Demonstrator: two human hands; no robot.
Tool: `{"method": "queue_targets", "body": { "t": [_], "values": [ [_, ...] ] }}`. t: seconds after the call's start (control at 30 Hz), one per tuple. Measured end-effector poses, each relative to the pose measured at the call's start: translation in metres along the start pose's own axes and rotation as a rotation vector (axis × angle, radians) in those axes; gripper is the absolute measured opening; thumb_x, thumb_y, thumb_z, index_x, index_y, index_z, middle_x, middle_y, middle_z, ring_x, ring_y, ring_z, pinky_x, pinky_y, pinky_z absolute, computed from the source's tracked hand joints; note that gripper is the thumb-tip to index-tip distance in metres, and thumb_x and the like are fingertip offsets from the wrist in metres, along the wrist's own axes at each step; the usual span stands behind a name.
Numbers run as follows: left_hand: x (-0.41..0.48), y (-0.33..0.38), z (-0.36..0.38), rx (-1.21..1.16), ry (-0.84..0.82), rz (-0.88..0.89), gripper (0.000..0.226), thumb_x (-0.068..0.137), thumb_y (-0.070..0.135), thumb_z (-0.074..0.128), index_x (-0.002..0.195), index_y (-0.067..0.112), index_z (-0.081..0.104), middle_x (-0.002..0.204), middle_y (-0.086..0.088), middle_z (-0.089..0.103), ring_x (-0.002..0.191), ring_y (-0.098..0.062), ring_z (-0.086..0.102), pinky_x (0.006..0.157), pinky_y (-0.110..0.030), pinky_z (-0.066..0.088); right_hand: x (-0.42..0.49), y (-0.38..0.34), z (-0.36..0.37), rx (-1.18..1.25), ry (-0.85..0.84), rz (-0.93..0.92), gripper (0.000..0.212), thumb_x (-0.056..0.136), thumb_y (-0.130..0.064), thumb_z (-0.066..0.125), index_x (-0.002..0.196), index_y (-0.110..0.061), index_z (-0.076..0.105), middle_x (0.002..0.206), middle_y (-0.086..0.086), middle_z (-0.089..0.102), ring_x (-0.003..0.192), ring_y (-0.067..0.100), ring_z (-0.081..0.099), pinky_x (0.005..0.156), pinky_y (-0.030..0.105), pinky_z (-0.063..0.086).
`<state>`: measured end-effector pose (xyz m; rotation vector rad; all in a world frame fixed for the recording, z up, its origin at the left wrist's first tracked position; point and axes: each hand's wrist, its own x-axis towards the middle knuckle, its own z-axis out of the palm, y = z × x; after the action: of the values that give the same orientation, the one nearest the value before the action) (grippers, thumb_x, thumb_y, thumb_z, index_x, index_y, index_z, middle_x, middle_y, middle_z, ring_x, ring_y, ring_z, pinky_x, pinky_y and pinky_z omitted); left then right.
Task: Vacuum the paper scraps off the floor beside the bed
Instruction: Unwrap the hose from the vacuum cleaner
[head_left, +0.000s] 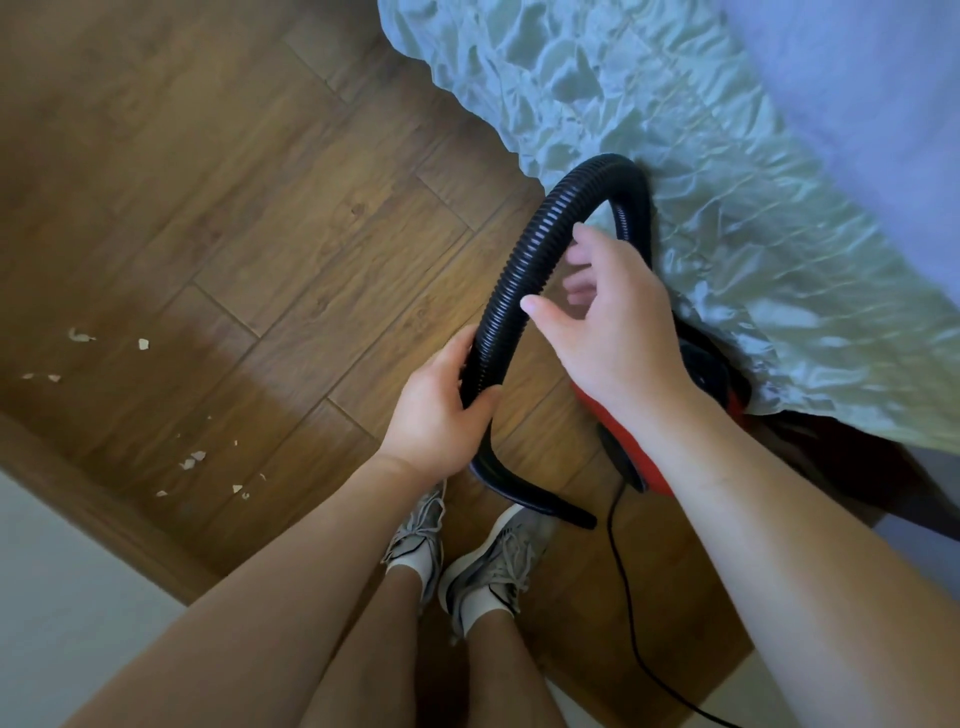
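Nozzle (561, 512) points away from the scraps (192, 460)
Left hand (441, 410) grips the hose (519, 270), nearer the scraps; right hand (618, 338) spread, empty.

The red vacuum body (592, 405) is mostly hidden behind the right forearm (753, 493) and bedspread (727, 208)

No words, numbers or signs can be read here, not on the red vacuum cleaner (648, 470), the hose (519, 270) or the shoes (498, 561).
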<state>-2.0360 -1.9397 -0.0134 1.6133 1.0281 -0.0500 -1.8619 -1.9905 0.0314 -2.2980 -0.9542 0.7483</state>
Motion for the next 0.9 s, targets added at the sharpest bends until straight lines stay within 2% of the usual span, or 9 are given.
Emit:
{"method": "queue_targets", "body": {
  "t": [0.17, 0.27, 0.37, 0.43, 0.5, 0.63, 0.7, 0.8, 0.9],
  "values": [
    [0.003, 0.004, -0.009, 0.022, 0.006, 0.054, 0.059, 0.094, 0.012, 0.064, 0.14, 0.043, 0.043, 0.113, 0.015, 0.064, 0.103, -0.002, 0.059, 0.092, -0.041, 0.056, 0.002, -0.008, -0.007, -0.155, -0.015, -0.216, 0.058, 0.08, -0.023, 0.081, 0.132, -0.006, 0.059, 0.126, 0.006, 0.057, 0.115, 0.022, 0.056, 0.1, 0.036, 0.048],
    [0.005, 0.007, -0.015, 0.014, 0.018, 0.071, 0.06, 0.094, 0.011, 0.063, 0.143, 0.037, 0.043, 0.12, 0.014, 0.062, 0.111, -0.005, 0.057, 0.098, -0.036, 0.051, 0.005, -0.013, -0.005, -0.288, -0.019, -0.379, 0.055, 0.075, -0.019, 0.085, 0.125, -0.004, 0.065, 0.125, 0.009, 0.06, 0.119, 0.032, 0.054, 0.103, 0.037, 0.044],
    [0.008, 0.011, -0.022, 0.008, 0.004, 0.094, 0.059, 0.093, 0.01, 0.063, 0.144, 0.033, 0.045, 0.121, 0.013, 0.063, 0.111, -0.005, 0.058, 0.097, -0.033, 0.05, 0.012, -0.015, -0.002, -0.39, -0.082, -0.5, 0.056, 0.071, -0.019, 0.086, 0.122, -0.005, 0.068, 0.127, 0.008, 0.063, 0.126, 0.035, 0.05, 0.109, 0.05, 0.041],
    [0.009, 0.011, -0.026, 0.009, -0.009, 0.107, 0.059, 0.092, 0.009, 0.063, 0.145, 0.029, 0.047, 0.122, 0.011, 0.063, 0.112, -0.006, 0.058, 0.097, -0.032, 0.049, 0.019, -0.016, -0.002, -0.449, -0.142, -0.541, 0.057, 0.07, -0.02, 0.087, 0.122, -0.007, 0.069, 0.129, 0.006, 0.064, 0.131, 0.035, 0.048, 0.114, 0.058, 0.033],
    [0.01, 0.012, -0.03, 0.005, -0.01, 0.109, 0.058, 0.092, 0.009, 0.063, 0.145, 0.028, 0.048, 0.122, 0.01, 0.063, 0.112, -0.006, 0.058, 0.097, -0.029, 0.047, 0.026, -0.019, -0.003, -0.493, -0.212, -0.55, 0.059, 0.07, -0.02, 0.088, 0.124, -0.01, 0.069, 0.131, 0.004, 0.064, 0.135, 0.034, 0.045, 0.117, 0.06, 0.023],
    [0.009, 0.013, -0.037, 0.02, 0.015, 0.109, 0.052, 0.094, 0.012, 0.063, 0.14, 0.032, 0.049, 0.113, 0.016, 0.061, 0.104, 0.006, 0.056, 0.082, -0.005, 0.039, 0.045, -0.027, -0.006, -0.568, -0.309, -0.567, 0.059, 0.07, -0.026, 0.088, 0.125, -0.018, 0.069, 0.122, -0.001, 0.063, 0.129, 0.03, 0.046, 0.121, 0.057, 0.012],
    [0.009, 0.012, -0.039, 0.017, 0.033, 0.115, 0.049, 0.094, 0.012, 0.063, 0.137, 0.031, 0.051, 0.111, 0.015, 0.062, 0.101, 0.007, 0.056, 0.078, -0.003, 0.039, 0.053, -0.03, -0.006, -0.582, -0.342, -0.567, 0.054, 0.07, -0.03, 0.088, 0.121, -0.021, 0.072, 0.114, -0.002, 0.06, 0.12, 0.029, 0.048, 0.121, 0.054, 0.012],
    [0.009, 0.01, -0.042, 0.004, 0.077, 0.105, 0.046, 0.094, 0.01, 0.063, 0.135, 0.029, 0.054, 0.113, 0.016, 0.061, 0.099, 0.006, 0.056, 0.082, -0.003, 0.037, 0.061, -0.036, -0.006, -0.587, -0.371, -0.533, 0.046, 0.072, -0.04, 0.085, 0.114, -0.025, 0.073, 0.112, -0.005, 0.057, 0.116, 0.025, 0.045, 0.12, 0.045, 0.014],
    [0.012, 0.01, -0.048, 0.008, 0.123, 0.098, 0.045, 0.094, 0.01, 0.063, 0.136, 0.027, 0.055, 0.116, 0.015, 0.062, 0.104, 0.005, 0.053, 0.086, -0.003, 0.035, 0.064, -0.04, -0.005, -0.604, -0.36, -0.521, 0.038, 0.075, -0.048, 0.079, 0.107, -0.031, 0.07, 0.107, -0.011, 0.061, 0.114, 0.02, 0.048, 0.112, 0.039, 0.02]
  ]
}}
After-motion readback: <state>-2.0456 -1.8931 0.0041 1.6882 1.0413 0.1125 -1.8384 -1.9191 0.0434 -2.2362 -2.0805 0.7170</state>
